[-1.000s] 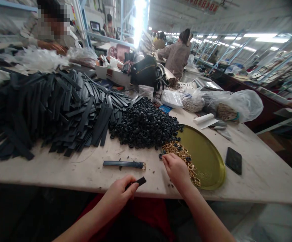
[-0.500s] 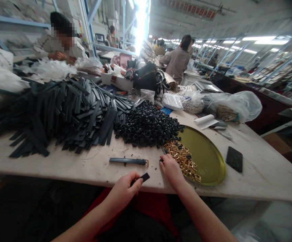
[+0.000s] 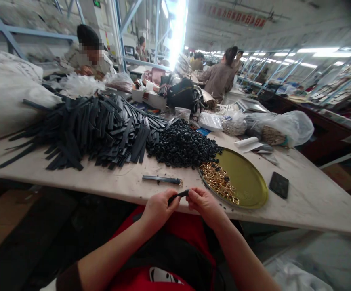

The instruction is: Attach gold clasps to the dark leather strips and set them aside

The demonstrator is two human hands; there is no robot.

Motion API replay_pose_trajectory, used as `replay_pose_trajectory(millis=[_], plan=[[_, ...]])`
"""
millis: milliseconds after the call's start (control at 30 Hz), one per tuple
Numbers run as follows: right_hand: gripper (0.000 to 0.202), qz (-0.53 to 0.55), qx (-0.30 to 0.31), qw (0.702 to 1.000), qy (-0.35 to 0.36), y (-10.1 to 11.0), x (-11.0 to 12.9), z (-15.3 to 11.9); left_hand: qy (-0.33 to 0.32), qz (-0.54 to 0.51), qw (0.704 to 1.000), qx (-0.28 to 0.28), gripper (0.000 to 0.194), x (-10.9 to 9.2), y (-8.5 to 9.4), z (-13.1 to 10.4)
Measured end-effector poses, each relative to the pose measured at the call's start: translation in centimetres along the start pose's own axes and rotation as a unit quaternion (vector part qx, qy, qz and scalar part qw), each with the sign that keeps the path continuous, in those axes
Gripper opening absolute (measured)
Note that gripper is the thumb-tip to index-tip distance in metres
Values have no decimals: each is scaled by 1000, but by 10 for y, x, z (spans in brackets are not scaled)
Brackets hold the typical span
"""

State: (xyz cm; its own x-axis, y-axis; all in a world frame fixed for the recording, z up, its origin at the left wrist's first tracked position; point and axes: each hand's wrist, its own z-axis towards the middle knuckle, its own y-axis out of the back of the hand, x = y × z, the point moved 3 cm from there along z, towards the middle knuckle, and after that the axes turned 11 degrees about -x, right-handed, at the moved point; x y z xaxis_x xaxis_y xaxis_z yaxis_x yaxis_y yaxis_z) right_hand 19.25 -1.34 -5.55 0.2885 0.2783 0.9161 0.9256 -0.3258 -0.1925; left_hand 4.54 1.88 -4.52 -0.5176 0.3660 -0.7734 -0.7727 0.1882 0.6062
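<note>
My left hand [image 3: 160, 206] is closed on a short dark strap [image 3: 179, 195] near the table's front edge. The fingers of my right hand [image 3: 200, 201] pinch the strap's other end; any small loop there is too hidden to make out. Just beyond lies a finished-looking dark strap with a gold buckle [image 3: 161, 179]. Farther back is a heap of small black loops [image 3: 183, 145], and left of it a large pile of dark strips [image 3: 102, 129]. Gold buckles [image 3: 219, 182] lie on the left part of a round golden tray [image 3: 254, 182].
A black phone [image 3: 279, 185] rests right of the tray. Plastic bags [image 3: 296, 125], a black bag [image 3: 181, 95] and a white sack [image 3: 8, 97] stand farther back. Two people [image 3: 220, 76] sit or stand beyond the table, at centre and left.
My right hand has come from beside the buckles to the strap in my left hand, and both hands now meet on it. The view has shifted a little.
</note>
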Motion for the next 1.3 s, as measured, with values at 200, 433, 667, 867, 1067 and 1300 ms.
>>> replay_pose_trajectory(millis=[200,433,667,867,1067,1300], plan=[[32,-48,-32,998,29,3,-7,-9,-3,51,999,-7,23,0,4,-11],[28,-101,-60,984,135,7,-15,2,24,16,997,65,23,3,-5,-1],[30,-41,-71,993,81,3,-16,23,80,-88,982,145,23,5,-16,28],[29,-27,-44,998,37,3,-14,35,145,-221,954,143,26,16,-19,41],[35,69,-22,997,-34,1,-23,28,210,-226,939,154,27,23,-21,36],[36,100,60,985,-126,-16,-36,5,153,-66,982,92,29,20,-3,18]])
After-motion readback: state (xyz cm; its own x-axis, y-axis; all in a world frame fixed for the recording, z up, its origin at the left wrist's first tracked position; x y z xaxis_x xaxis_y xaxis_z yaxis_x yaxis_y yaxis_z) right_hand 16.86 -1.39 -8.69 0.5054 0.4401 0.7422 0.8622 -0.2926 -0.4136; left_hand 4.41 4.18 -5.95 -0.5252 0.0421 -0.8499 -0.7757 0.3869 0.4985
